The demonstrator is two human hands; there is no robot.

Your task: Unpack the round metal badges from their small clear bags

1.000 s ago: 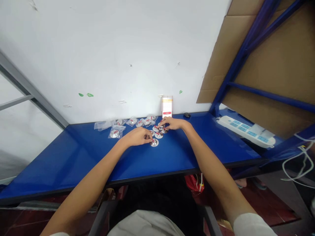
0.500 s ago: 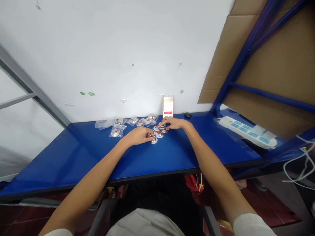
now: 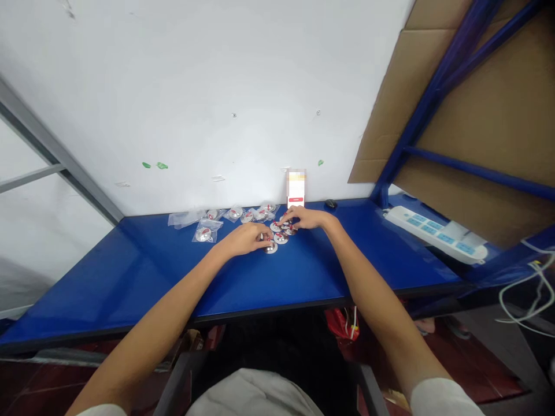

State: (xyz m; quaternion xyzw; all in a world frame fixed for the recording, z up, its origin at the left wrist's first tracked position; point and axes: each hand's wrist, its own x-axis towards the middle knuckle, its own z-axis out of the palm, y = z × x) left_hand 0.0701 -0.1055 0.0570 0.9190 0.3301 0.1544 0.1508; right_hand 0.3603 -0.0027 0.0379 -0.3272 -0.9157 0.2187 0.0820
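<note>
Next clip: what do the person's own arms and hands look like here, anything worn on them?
Both arms are bare from the upper arm down, each ending at a short light-coloured sleeve at the bottom edge of the view. The left hand and right hand wear no gloves; no watch, bracelet or ring can be made out, though the hands are small in view.

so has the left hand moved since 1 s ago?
Barely. The left hand rests at the round badge, same spot relative to the white card.

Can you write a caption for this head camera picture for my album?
Left hand and right hand touch round badges on a blue table, bagged badges nearby.
</note>
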